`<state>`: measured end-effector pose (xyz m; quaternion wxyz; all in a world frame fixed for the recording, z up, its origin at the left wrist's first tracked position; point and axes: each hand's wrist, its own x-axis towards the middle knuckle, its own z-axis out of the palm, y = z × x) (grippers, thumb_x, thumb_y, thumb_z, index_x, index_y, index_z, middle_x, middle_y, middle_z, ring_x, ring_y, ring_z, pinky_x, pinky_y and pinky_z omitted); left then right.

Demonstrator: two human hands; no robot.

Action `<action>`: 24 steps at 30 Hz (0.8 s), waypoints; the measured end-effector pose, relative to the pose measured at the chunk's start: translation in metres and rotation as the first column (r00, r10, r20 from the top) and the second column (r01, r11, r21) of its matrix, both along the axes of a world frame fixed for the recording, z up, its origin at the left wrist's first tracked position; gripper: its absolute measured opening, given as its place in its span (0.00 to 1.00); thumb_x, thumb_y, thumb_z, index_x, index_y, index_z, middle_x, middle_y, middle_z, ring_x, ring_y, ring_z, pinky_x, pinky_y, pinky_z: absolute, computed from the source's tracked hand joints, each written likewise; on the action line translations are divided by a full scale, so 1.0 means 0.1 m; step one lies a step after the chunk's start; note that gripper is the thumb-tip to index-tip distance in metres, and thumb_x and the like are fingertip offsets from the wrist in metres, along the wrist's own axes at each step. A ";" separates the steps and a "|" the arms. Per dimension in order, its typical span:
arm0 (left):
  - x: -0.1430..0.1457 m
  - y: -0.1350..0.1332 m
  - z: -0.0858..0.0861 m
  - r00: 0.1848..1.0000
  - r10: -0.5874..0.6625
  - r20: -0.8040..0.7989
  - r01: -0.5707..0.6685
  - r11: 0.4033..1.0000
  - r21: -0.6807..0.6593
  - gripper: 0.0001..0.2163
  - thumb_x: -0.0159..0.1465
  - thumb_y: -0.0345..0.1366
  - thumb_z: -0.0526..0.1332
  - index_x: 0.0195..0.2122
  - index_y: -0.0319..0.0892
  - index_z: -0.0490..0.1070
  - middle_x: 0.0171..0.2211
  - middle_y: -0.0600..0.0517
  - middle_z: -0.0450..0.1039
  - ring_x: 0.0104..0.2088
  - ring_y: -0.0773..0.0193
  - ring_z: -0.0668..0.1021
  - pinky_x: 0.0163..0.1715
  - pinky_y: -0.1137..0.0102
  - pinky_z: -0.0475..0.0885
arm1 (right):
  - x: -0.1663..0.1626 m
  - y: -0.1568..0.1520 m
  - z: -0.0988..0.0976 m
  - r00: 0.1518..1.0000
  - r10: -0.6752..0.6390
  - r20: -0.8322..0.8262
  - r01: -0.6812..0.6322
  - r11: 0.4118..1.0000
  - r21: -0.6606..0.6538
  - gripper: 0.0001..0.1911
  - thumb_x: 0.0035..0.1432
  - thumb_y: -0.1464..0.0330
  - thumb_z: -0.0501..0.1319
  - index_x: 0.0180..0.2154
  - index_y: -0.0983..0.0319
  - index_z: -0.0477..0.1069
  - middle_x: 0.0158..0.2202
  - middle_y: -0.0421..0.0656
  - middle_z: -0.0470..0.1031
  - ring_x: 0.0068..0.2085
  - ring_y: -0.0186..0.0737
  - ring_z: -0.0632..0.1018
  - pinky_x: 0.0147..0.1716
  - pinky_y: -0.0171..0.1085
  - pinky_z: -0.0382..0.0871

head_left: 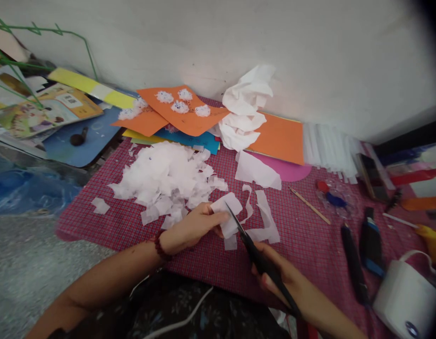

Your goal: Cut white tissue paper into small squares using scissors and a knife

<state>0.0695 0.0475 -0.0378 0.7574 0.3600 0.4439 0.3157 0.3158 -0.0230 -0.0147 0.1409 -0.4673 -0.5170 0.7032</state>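
Observation:
Between the thumb and fingers of my left hand (200, 222) is a piece of white tissue paper (231, 202). My right hand (279, 273) grips black-handled scissors (255, 254), whose blades lie across the paper close to my left thumb. Whether the blades are parted is hard to make out. A big heap of small white paper pieces (165, 172) lies just beyond my left hand. Narrow paper offcuts (267, 221) are on the cloth to the right of the held piece, and a larger torn sheet (256, 170) is farther back.
Orange cards with white paper flowers (191, 115) and crumpled tissue (248, 110) stand along the wall. A wooden stick (310, 205), black-handled tools (355, 263) and a white container (407, 296) are at right. Books (44, 110) and a green wire rack (87, 52) occupy the left.

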 end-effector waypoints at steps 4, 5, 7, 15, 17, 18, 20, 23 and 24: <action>0.00 -0.01 0.02 0.999 -0.038 0.008 0.037 0.999 0.030 0.12 0.57 0.45 0.66 0.25 0.40 0.75 0.24 0.52 0.76 0.24 0.68 0.74 0.29 0.73 0.69 | 0.07 0.03 0.03 0.997 0.073 -0.017 -0.072 0.996 0.052 0.39 0.62 0.42 0.56 0.66 0.58 0.60 0.42 0.47 0.70 0.37 0.41 0.70 0.40 0.41 0.68; 0.00 -0.02 0.02 0.999 -0.050 0.002 0.049 0.998 0.041 0.13 0.58 0.44 0.65 0.24 0.40 0.75 0.23 0.52 0.76 0.23 0.68 0.73 0.28 0.73 0.69 | 0.07 0.03 0.03 0.997 0.072 -0.027 -0.070 0.996 0.061 0.40 0.62 0.42 0.56 0.66 0.59 0.60 0.41 0.46 0.70 0.36 0.40 0.70 0.39 0.41 0.68; 0.00 -0.02 0.02 0.998 -0.061 -0.008 0.061 0.997 0.055 0.13 0.58 0.44 0.64 0.22 0.41 0.74 0.22 0.52 0.75 0.22 0.69 0.73 0.28 0.73 0.68 | 0.06 0.04 0.01 0.998 0.058 -0.039 -0.055 0.996 0.071 0.40 0.62 0.42 0.56 0.66 0.59 0.60 0.39 0.45 0.69 0.35 0.40 0.69 0.38 0.41 0.67; 0.04 -0.01 0.11 0.998 -0.054 -0.026 0.055 0.998 0.035 0.11 0.54 0.42 0.64 0.21 0.40 0.72 0.20 0.55 0.71 0.21 0.70 0.70 0.25 0.74 0.66 | -0.02 0.09 0.04 0.999 0.029 -0.036 -0.027 0.997 0.066 0.41 0.59 0.40 0.58 0.64 0.60 0.63 0.37 0.44 0.67 0.36 0.40 0.69 0.36 0.39 0.66; 0.05 -0.02 0.12 0.997 -0.075 -0.035 0.075 0.997 0.021 0.11 0.54 0.43 0.63 0.21 0.40 0.73 0.19 0.54 0.71 0.21 0.70 0.70 0.26 0.73 0.67 | -0.05 0.11 0.06 0.998 0.027 -0.053 -0.024 0.998 0.064 0.40 0.60 0.41 0.58 0.63 0.59 0.63 0.37 0.43 0.66 0.34 0.38 0.67 0.35 0.38 0.65; 0.05 -0.02 0.11 0.996 -0.084 -0.039 0.085 0.996 0.011 0.11 0.54 0.43 0.64 0.21 0.40 0.73 0.20 0.53 0.72 0.21 0.69 0.71 0.26 0.73 0.67 | -0.06 0.11 0.06 0.998 0.023 -0.062 -0.019 0.998 0.063 0.39 0.60 0.42 0.58 0.63 0.59 0.63 0.36 0.43 0.66 0.33 0.37 0.66 0.33 0.37 0.64; 0.05 -0.03 0.09 0.995 -0.094 -0.036 0.093 0.996 -0.006 0.12 0.54 0.43 0.64 0.23 0.39 0.75 0.22 0.52 0.74 0.22 0.69 0.73 0.27 0.73 0.69 | -0.08 0.11 0.04 0.997 0.009 -0.082 -0.004 0.998 0.060 0.37 0.61 0.43 0.58 0.62 0.59 0.64 0.35 0.42 0.65 0.30 0.34 0.65 0.30 0.35 0.62; 0.05 -0.05 0.05 0.995 -0.099 0.016 0.099 0.995 -0.009 0.12 0.54 0.44 0.66 0.25 0.39 0.75 0.23 0.51 0.75 0.23 0.68 0.74 0.27 0.73 0.70 | -0.09 0.10 -0.01 0.992 -0.022 -0.125 0.027 0.999 0.038 0.37 0.60 0.42 0.59 0.61 0.59 0.64 0.34 0.41 0.65 0.28 0.32 0.63 0.27 0.34 0.59; 0.05 -0.05 0.04 0.994 -0.103 0.034 0.104 0.995 -0.006 0.12 0.54 0.44 0.66 0.25 0.39 0.75 0.23 0.52 0.75 0.23 0.68 0.74 0.26 0.73 0.69 | -0.09 0.09 -0.03 0.990 -0.032 -0.139 0.036 0.999 0.027 0.37 0.60 0.42 0.59 0.61 0.59 0.64 0.34 0.41 0.65 0.28 0.32 0.63 0.26 0.34 0.58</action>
